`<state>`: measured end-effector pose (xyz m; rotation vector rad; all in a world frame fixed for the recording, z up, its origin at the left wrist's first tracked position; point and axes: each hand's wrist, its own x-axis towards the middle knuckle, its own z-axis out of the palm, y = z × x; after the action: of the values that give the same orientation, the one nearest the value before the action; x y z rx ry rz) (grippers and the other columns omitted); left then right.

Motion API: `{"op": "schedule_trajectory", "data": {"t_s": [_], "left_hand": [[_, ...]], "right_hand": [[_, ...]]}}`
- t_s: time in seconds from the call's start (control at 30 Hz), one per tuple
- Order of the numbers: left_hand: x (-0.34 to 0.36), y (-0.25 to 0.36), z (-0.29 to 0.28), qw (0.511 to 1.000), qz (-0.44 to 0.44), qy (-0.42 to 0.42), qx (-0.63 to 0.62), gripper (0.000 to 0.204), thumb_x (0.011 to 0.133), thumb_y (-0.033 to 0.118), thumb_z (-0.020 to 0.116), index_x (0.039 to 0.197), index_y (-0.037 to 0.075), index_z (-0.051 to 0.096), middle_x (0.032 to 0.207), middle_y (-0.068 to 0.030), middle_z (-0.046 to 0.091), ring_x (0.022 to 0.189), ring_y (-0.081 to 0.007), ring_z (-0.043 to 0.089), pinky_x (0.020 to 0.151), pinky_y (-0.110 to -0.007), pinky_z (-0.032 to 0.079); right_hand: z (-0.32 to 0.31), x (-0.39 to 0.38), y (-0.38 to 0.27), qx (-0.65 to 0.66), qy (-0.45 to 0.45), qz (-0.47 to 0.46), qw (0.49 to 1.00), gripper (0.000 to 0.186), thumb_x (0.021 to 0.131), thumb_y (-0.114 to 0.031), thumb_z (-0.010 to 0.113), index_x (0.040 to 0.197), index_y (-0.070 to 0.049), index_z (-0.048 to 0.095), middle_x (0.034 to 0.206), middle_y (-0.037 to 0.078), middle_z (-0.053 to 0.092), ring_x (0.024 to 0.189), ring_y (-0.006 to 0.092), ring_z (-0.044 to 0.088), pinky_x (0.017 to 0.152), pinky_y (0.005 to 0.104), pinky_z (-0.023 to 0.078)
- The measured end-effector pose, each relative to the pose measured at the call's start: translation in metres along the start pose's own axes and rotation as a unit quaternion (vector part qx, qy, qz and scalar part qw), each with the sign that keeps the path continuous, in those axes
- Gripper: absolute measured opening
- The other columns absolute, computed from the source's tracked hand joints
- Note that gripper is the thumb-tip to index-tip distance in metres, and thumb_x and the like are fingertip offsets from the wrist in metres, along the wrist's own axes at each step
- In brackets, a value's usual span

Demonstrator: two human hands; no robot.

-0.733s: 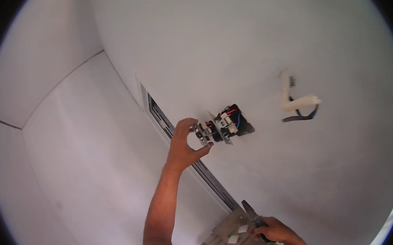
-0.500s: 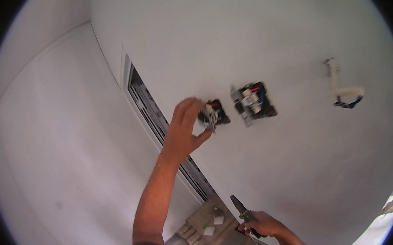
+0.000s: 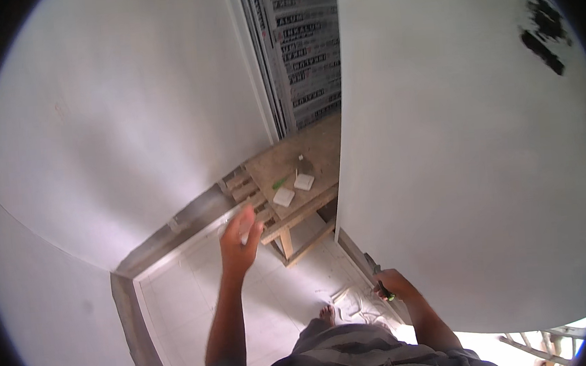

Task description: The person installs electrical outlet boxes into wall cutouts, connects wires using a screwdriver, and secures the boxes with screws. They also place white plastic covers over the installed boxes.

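Note:
My left hand (image 3: 241,239) is raised in front of the wooden bench, thumb and fingers apart, and I see nothing held in it. Two flat white square plates, one nearer (image 3: 284,197) and one farther (image 3: 304,181), lie on the bench top (image 3: 317,140). Beside them rests a slim green-handled tool (image 3: 279,183). Low at the right, close to the wall, my right hand (image 3: 398,284) is closed around dark pliers with green on the handles (image 3: 387,292). Their jaws are partly hard to make out against the wall's edge.
A white wall (image 3: 455,171) rises at my right, with dark fittings (image 3: 545,22) near its upper edge. Wrapped metal profiles (image 3: 304,46) stand behind the bench. A crumpled pale cloth or sheet (image 3: 359,307) lies on the tiled floor (image 3: 199,291) by my feet.
My view has swung down and left from the wall fittings to the bench and floor. My left hand has come away from the wired fitting; the right still holds the pliers.

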<state>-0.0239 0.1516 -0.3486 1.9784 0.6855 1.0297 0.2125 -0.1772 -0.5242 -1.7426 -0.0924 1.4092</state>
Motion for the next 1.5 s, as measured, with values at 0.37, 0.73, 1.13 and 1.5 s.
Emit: {"op": "schedule_trajectory", "data": {"t_s": [0.37, 0.73, 1.13, 1.5], "left_hand": [[-0.509, -0.263, 0.036, 0.795, -0.326, -0.447, 0.248, 0.044, 0.099, 0.048, 0.053, 0.1, 0.012, 0.077, 0.097, -0.0133, 0.076, 0.091, -0.0287, 0.072, 0.081, -0.047, 0.055], [-0.338, -0.257, 0.043, 0.729, -0.637, 0.145, -0.205, 0.032, 0.095, 0.014, 0.069, 0.123, 0.001, 0.065, 0.097, -0.0082, 0.069, 0.084, -0.0221, 0.071, 0.07, -0.035, 0.059], [-0.254, -0.29, 0.029, 0.706, -0.697, 0.024, -0.12, 0.024, 0.095, 0.011, 0.066, 0.118, 0.005, 0.066, 0.091, -0.0083, 0.069, 0.071, -0.0208, 0.067, 0.062, -0.035, 0.056], [-0.071, -0.307, 0.052, 0.698, -0.704, 0.08, -0.105, 0.035, 0.098, 0.014, 0.066, 0.13, 0.0, 0.062, 0.103, -0.0104, 0.071, 0.089, -0.0226, 0.072, 0.076, -0.037, 0.06]], "right_hand": [[-0.033, 0.054, 0.091, 0.022, 0.112, 0.113, 0.987, 0.027, 0.092, -0.024, 0.061, 0.082, 0.0, 0.056, 0.068, 0.019, 0.063, 0.047, 0.0277, 0.059, 0.037, 0.0439, 0.044], [0.042, 0.225, -0.084, -0.152, 0.094, -0.091, 0.98, 0.032, 0.087, -0.026, 0.068, 0.074, 0.004, 0.063, 0.058, 0.01, 0.058, 0.045, 0.0225, 0.058, 0.044, 0.0408, 0.047], [0.049, 0.478, -0.249, -0.292, 0.382, -0.159, 0.862, 0.067, 0.081, -0.029, 0.078, 0.135, 0.003, 0.056, 0.131, 0.026, 0.062, 0.12, 0.0442, 0.06, 0.101, 0.0505, 0.05], [0.049, 0.54, -0.264, -0.381, 0.395, -0.185, 0.815, 0.062, 0.079, -0.028, 0.081, 0.13, 0.0, 0.061, 0.123, 0.025, 0.065, 0.118, 0.0435, 0.061, 0.101, 0.0516, 0.049]]}}
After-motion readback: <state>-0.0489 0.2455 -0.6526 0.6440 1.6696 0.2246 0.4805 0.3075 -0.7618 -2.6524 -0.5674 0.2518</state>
